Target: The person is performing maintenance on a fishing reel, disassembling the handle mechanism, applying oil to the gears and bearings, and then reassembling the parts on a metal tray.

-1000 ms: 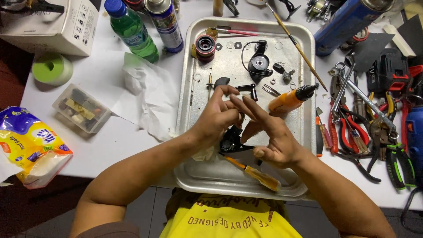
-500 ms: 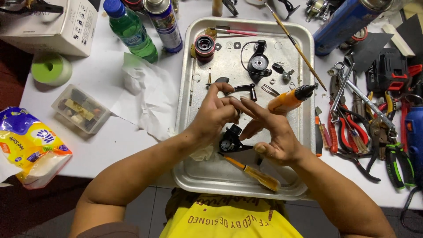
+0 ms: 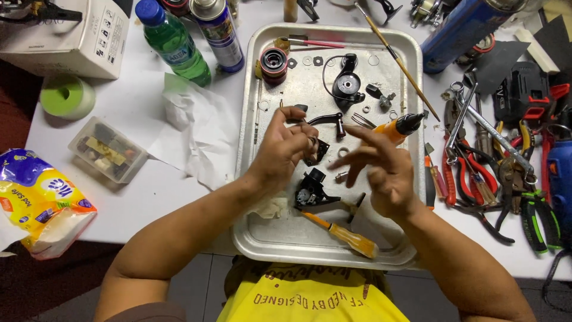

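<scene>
Metal tray (image 3: 256, 197) was kept on the bench to catch loose parts. A small black part (image 3: 319, 149) was pinched by the left hand (image 3: 286, 149) above it; the right hand (image 3: 381, 173) was held beside, fingers spread and empty.

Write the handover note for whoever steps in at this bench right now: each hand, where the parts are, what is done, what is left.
Left hand: above the metal tray, fingers pinched on a small black part.
Right hand: open, fingers spread, holding nothing, just right of that part.
In the tray: the black reel body lies below the hands, a black crank handle above them, a round black side cover and a red spool near the top, an orange-handled screwdriver at the front.
Done: the reel lies in separate pieces.
Left: the loose washers, screws and covers lie unfitted across the tray.
</scene>
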